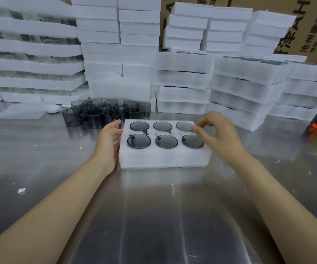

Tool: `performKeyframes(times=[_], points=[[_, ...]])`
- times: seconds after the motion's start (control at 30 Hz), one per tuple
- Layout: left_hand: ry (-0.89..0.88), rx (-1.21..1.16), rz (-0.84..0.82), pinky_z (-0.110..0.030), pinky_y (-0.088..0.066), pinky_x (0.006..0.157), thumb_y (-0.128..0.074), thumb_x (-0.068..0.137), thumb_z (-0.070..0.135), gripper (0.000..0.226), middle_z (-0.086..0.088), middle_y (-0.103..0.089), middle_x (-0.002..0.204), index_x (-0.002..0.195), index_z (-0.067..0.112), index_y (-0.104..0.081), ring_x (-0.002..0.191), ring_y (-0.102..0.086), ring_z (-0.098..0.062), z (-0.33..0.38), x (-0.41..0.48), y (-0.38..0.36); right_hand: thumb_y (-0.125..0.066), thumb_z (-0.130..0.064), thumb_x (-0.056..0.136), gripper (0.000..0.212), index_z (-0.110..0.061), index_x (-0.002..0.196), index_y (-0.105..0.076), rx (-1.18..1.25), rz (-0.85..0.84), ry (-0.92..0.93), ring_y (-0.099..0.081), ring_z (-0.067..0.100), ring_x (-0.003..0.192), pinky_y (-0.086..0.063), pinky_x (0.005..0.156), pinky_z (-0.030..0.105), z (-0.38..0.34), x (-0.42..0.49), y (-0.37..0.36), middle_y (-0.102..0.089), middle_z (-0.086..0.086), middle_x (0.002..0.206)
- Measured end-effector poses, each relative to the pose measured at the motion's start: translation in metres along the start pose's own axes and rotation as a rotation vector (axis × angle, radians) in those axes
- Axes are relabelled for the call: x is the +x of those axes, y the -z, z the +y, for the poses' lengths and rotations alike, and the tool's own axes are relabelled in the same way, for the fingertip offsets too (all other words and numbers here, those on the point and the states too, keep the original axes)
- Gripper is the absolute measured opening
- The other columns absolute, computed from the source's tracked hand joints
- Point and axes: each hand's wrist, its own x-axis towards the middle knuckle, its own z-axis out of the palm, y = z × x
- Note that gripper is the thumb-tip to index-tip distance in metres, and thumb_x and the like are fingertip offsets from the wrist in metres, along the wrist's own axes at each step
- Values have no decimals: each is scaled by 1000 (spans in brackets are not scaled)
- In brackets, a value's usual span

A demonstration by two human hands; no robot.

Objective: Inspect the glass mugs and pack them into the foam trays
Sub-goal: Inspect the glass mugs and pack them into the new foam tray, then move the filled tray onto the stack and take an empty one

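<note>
Now left hand (109,141) (flat) touches foam tray (163,157)

Head-worn wide-angle view, looking forward and down — close over the steel table (39,153), foam stacks (119,46) behind

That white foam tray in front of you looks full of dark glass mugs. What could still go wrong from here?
1. The left hand only rests flat against the side of the white foam tray; lifted with a loose grip, the six smoky grey glass mugs could tip out.
2. The right hand hovers at the tray's far corner; a push could slide the tray into the cluster of loose grey glass mugs behind.
</note>
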Motion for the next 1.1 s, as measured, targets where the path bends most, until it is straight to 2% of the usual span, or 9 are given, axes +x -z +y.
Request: performKeyframes(times=[0.03,0.07,0.1,0.17,0.27,0.5,0.7,0.93,1.1], points=[[8,-26,2,-20,-48,53,-50,81,7,52,-31,-51,122,132,13,-50,63,-61,-8,0,0,1,-67,-32,87,16,-23,76,-61,-79,-54,128,-53,7,79,-43,78,31,-4,-1,2,-59,-12,78],[8,-45,7,-18,-47,50,-51,80,7,54,0,-35,82,133,11,-50,55,-59,-6,0,-1,1,-67,-37,85,20,-22,74,-63,-129,-134,214,-54,10,78,-43,76,32,-10,-1,2,-59,-12,75],[6,-50,12,-15,-45,46,-48,81,5,51,-10,-50,63,132,9,-50,48,-57,-4,0,0,0,-67,-43,83,23,-22,77,-66,-150,-222,248,-55,11,82,-43,75,31,-18,-2,-1,-59,-12,76],[-1,-56,11,-13,-44,44,-41,86,0,44,4,-53,52,128,8,-51,43,-56,-3,0,-1,-1,-67,-51,80,28,-27,95,-69,-206,-382,239,-51,13,100,-42,76,30,-30,-7,-12,-60,-13,92],[-7,-75,14,-15,-49,48,-39,86,-1,36,5,-67,69,116,11,-57,53,-64,-3,1,-2,-2,-63,-47,84,43,-29,122,-57,-455,-465,281,-35,15,103,-28,72,28,-38,-15,-34,-58,-14,103],[-62,-38,-11,-13,-50,52,-37,87,-1,32,15,-71,65,95,18,-62,59,-66,2,-1,1,-2,-64,-43,84,37,-33,119,-56,-453,-473,162,-31,11,100,-20,57,27,-39,-15,-34,-57,-18,100],[-97,-36,13,-28,-45,95,-39,91,-1,30,2,-59,106,110,11,-58,102,-58,-14,-6,7,-1,-73,-36,77,39,-30,115,-64,-480,-247,13,-40,21,116,-42,73,36,-20,-4,-21,-63,-3,107],[-104,-54,0,-26,-45,91,-40,91,1,28,3,-60,106,106,12,-61,97,-60,-12,-8,11,2,-58,-8,86,36,-13,121,-61,-639,-78,-249,-39,32,111,-44,68,39,61,-6,11,-65,4,114],[-119,-47,-8,-25,-46,87,-41,90,0,29,3,-61,105,101,14,-63,96,-61,-12,-11,13,3,-57,11,72,51,-16,114,-68,-583,2,-147,-51,32,102,-48,60,36,76,1,-1,-61,-6,89]])
